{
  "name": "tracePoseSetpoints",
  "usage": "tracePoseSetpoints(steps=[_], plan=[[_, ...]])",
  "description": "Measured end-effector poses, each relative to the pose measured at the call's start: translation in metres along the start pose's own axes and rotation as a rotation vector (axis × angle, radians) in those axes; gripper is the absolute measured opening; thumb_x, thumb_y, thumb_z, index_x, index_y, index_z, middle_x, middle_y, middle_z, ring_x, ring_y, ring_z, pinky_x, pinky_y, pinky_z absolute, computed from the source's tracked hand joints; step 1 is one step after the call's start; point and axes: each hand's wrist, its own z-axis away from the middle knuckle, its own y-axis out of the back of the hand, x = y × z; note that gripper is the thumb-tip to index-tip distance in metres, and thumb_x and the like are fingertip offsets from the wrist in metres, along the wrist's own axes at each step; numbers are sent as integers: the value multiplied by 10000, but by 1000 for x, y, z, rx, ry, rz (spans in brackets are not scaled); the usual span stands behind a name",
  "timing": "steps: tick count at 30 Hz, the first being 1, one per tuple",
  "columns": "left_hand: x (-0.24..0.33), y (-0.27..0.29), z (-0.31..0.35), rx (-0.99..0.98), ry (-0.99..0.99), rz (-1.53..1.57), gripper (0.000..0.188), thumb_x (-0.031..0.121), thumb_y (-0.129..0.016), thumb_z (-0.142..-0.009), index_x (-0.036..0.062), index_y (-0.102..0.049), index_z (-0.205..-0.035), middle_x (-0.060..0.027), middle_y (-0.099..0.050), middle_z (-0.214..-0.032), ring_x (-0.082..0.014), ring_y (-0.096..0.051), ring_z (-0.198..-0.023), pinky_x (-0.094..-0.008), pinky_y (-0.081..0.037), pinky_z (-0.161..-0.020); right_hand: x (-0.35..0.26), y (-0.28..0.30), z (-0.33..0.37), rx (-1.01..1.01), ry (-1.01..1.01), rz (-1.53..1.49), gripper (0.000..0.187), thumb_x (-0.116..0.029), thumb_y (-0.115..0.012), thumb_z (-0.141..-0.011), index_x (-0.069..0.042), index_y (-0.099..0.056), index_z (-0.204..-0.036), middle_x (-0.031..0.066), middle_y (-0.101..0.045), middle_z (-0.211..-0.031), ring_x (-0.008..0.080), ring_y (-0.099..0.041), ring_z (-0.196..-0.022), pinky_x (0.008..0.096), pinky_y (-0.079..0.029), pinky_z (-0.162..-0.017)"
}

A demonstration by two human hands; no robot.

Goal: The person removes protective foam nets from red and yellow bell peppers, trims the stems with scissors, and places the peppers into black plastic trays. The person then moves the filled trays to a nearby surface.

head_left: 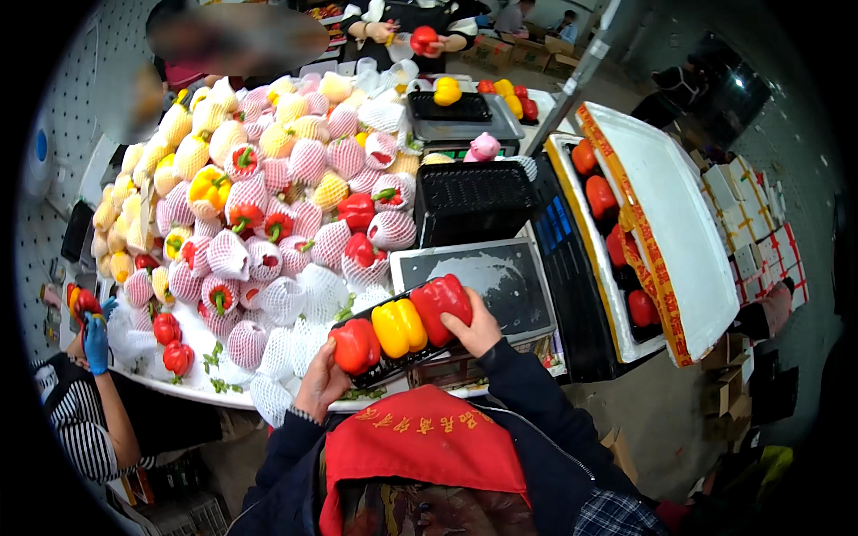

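3 peppers (399, 329) near table's front edge (214, 396)

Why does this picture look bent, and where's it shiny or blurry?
Head view: fisheye distortion bows the white table edge and leaves black corners; head view: highlights gleam on the yellow pepper between left hand and right hand; head view: upper left holds a smeared patch.

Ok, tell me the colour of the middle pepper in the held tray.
The middle pepper is yellow, best seen in the head view.
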Motion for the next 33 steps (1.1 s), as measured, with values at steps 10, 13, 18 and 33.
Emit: tracePoseSetpoints(steps=[10,13,18,33], plan=[[42,-100,-9,-188,-132,-175,553,311,-633,-973,-21,-480,-1388,-158,-575,-1388,-294,-573,-1272,-448,-419,-1119,-63,65,-12,120,117,-90,809,-404,-805,-815,-27,-438,-1429,225,-638,-1245,321,-645,-1134,388,-491,-988],[55,-168,-44,-346,-179,-220,493,303,-561,-1022,-9,-476,-1395,-143,-567,-1407,-276,-551,-1303,-444,-407,-1131,-113,137,-35,210,181,-44,792,-362,-820,-808,7,-453,-1405,199,-647,-1231,274,-646,-1123,371,-494,-987],[57,-334,-112,-352,-78,-458,398,365,-613,-1008,122,-518,-1308,95,-443,-670,-29,-410,-516,-216,-393,-501,-166,283,-81,264,164,-212,765,-313,-820,-813,33,-469,-1398,167,-638,-1216,238,-647,-1082,342,-514,-956],[-50,-611,-346,-490,-19,-834,603,407,-633,-973,-41,-498,-1353,-200,-595,-1276,-306,-684,-994,-468,-571,-856,-49,541,-219,506,63,-411,641,-340,-775,-854,-14,-525,-1347,119,-655,-1152,209,-672,-980,331,-567,-766]])
